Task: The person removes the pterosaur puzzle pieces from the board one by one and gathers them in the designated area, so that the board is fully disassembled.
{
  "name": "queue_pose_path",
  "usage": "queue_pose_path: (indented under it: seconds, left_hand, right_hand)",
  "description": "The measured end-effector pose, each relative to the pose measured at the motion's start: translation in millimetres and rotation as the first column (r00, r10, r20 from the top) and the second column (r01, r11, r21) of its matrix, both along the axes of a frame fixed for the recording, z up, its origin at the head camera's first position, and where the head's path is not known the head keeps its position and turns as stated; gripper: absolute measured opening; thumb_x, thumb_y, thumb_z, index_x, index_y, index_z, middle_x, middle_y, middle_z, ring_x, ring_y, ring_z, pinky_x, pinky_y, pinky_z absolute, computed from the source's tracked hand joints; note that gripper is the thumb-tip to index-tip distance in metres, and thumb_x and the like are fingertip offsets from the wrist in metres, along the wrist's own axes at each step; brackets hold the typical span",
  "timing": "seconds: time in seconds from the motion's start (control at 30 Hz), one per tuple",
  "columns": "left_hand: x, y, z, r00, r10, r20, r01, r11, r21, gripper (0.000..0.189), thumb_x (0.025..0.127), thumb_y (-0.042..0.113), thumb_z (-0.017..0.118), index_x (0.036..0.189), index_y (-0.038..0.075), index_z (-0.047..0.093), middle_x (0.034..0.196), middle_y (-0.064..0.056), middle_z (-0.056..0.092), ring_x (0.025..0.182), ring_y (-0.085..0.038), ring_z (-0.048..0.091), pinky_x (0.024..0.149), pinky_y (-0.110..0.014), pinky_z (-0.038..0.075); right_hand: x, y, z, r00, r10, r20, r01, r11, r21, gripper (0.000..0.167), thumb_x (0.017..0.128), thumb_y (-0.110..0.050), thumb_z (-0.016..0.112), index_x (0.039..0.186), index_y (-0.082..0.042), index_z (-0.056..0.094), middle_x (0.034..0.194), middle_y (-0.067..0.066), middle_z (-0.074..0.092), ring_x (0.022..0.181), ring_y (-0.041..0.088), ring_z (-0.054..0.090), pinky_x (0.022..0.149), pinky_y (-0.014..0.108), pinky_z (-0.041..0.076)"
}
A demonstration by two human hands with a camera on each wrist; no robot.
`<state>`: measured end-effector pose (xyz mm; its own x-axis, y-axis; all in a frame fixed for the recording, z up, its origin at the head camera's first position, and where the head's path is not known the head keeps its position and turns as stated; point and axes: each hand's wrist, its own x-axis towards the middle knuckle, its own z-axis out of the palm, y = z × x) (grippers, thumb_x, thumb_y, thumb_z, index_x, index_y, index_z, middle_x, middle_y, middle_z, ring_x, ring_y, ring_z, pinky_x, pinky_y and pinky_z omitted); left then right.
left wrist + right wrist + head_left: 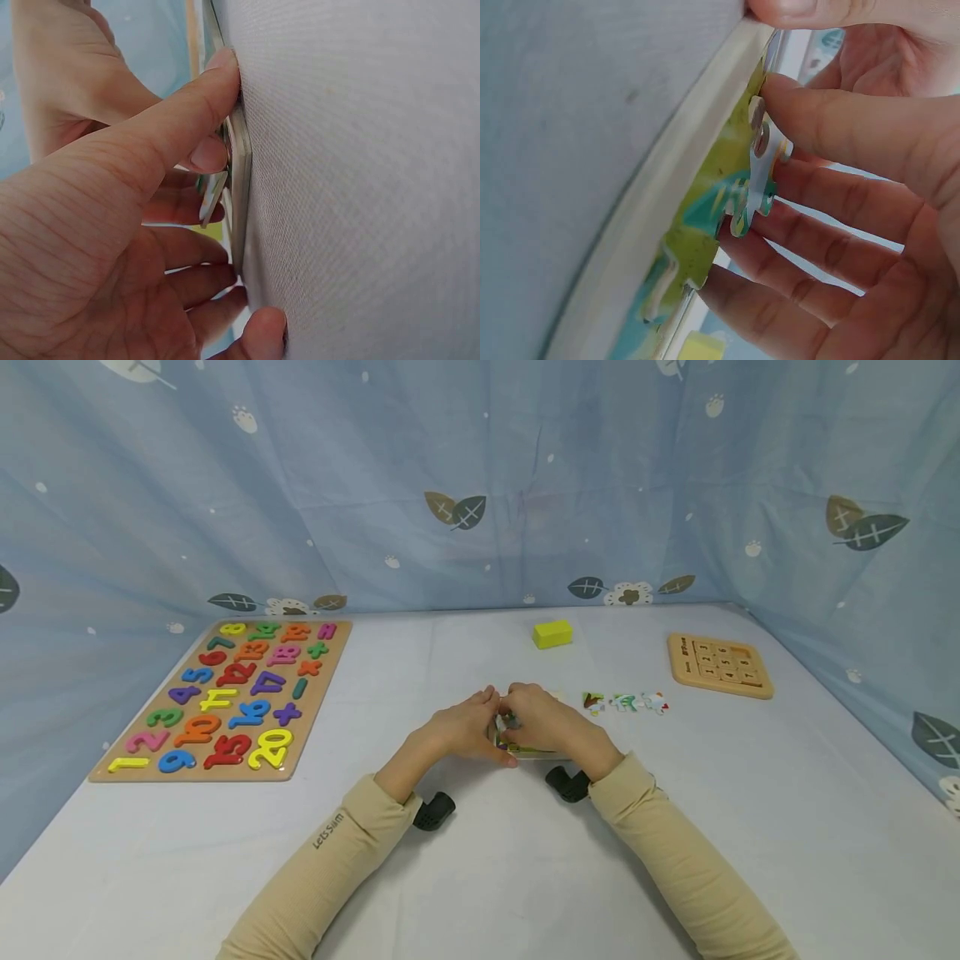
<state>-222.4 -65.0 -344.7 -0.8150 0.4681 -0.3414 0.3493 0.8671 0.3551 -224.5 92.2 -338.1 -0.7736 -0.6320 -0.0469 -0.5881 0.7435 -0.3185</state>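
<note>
A person in beige sleeves (682, 860) grips the left end of a flat, pale-edged puzzle board printed in green and blue (716, 169) with the left hand (467, 728), mid-table on a white cloth (480, 877), while the right hand (551, 720) pinches a small, knobbed jigsaw piece in white and green (761, 166), tilted over the board. Three loose, brightly printed jigsaw pieces (624, 702) lie in a row just to the right, and a yellow-green rectangular block (552, 634) sits on the far side. A tan wooden board of multicoloured numerals (315, 702) lies at left, a smaller tan wooden number tray (757, 690) at far right.
</note>
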Motion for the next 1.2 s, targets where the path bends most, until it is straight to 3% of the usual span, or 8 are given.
queue_pose_path:
  seconds: [0.33,0.6,0.8,1.0,1.2]
  left_hand:
    - [0.5,0.3,0.7,1.0,-0.003,-0.007,0.003,1.0,-0.01,0.109,0.08,0.054,0.072,0.154,0.004,0.009,0.162,-0.01,0.005,0.151,-0.023,0.009,0.116,-0.048,0.026]
    - [1.8,0.2,1.1,1.0,-0.008,-0.007,0.008,1.0,0.003,0.109,0.08,0.053,0.072,0.154,0.003,0.009,0.162,-0.012,0.005,0.15,-0.024,0.01,0.116,-0.049,0.025]
    - [1.9,0.0,1.2,1.0,-0.008,-0.011,0.008,1.0,0.003,0.11,0.08,0.054,0.072,0.154,0.003,0.009,0.162,-0.012,0.005,0.15,-0.024,0.009,0.117,-0.048,0.024]
    - [-0.2,1.3,-0.6,1.0,0.003,-0.017,-0.004,1.0,-0.015,0.11,0.079,0.054,0.072,0.154,0.002,0.011,0.162,-0.011,0.007,0.15,-0.023,0.011,0.117,-0.046,0.025]
    - [-0.6,1.3,-1.3,1.0,0.005,-0.02,-0.006,1.0,-0.03,0.109,0.08,0.054,0.072,0.154,0.002,0.011,0.162,-0.01,0.006,0.15,-0.023,0.011,0.117,-0.046,0.025]
  right_hand:
    - [1.2,-0.5,-0.9,0.996,0.028,-0.087,-0.026,0.999,0.022,0.006,0.084,-0.011,0.072,0.082,-0.005,0.073,0.084,0.007,0.061,0.072,0.014,0.048,0.066,0.025,0.043]
    - [0.5,0.3,-3.6,0.994,0.045,-0.102,-0.042,0.998,0.038,0.005,0.087,-0.011,0.07,0.085,-0.007,0.071,0.083,0.006,0.058,0.071,0.014,0.046,0.064,0.024,0.041]
    - [0.9,1.0,-2.5,0.991,0.018,-0.13,-0.01,0.998,0.064,0.011,0.088,-0.014,0.068,0.081,-0.006,0.066,0.083,0.006,0.058,0.07,0.015,0.048,0.061,0.025,0.042]
    - [0.8,8.9,10.4,0.994,-0.022,-0.106,0.032,0.995,0.091,0.02,0.092,-0.019,0.065,0.096,-0.001,0.069,0.092,0.009,0.063,0.075,0.016,0.056,0.067,0.028,0.049]
    - [-0.8,20.4,23.2,0.996,-0.067,-0.055,0.068,0.997,0.032,0.023,0.093,-0.018,0.064,0.105,0.002,0.068,0.097,0.011,0.066,0.077,0.017,0.058,0.071,0.031,0.05]
